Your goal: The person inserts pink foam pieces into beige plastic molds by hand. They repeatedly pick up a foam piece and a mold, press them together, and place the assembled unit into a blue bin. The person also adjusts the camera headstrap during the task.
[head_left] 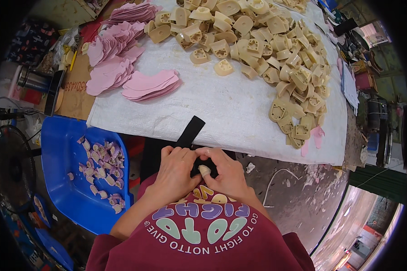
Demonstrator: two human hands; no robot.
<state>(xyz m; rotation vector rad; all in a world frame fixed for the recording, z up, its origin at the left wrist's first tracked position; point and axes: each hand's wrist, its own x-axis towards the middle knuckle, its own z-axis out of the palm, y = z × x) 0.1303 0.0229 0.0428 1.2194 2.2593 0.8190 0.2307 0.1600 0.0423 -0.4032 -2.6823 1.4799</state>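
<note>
Close to my body, below the table's near edge, my left hand [174, 169] and my right hand [228, 174] meet with fingers bent inward. Their fingertips come together around a dark area, and what they grip there is mostly hidden. A pale, rounded tip [204, 170] shows between them beside my right thumb; I cannot tell whether it is a covered thumb tip or a small piece. Just beyond my left fingers, a flat black strip [192, 130] angles up over the table edge. Its lower end disappears behind my hands.
A large heap of beige plastic shoe heels [257, 40] covers the table's far and right side. Stacked pink cut pieces [151, 84] lie at left on the white sheet [176, 99]. A blue basin [61, 167] holds several purplish-covered heels [105, 162]. A fan [13, 167] stands far left.
</note>
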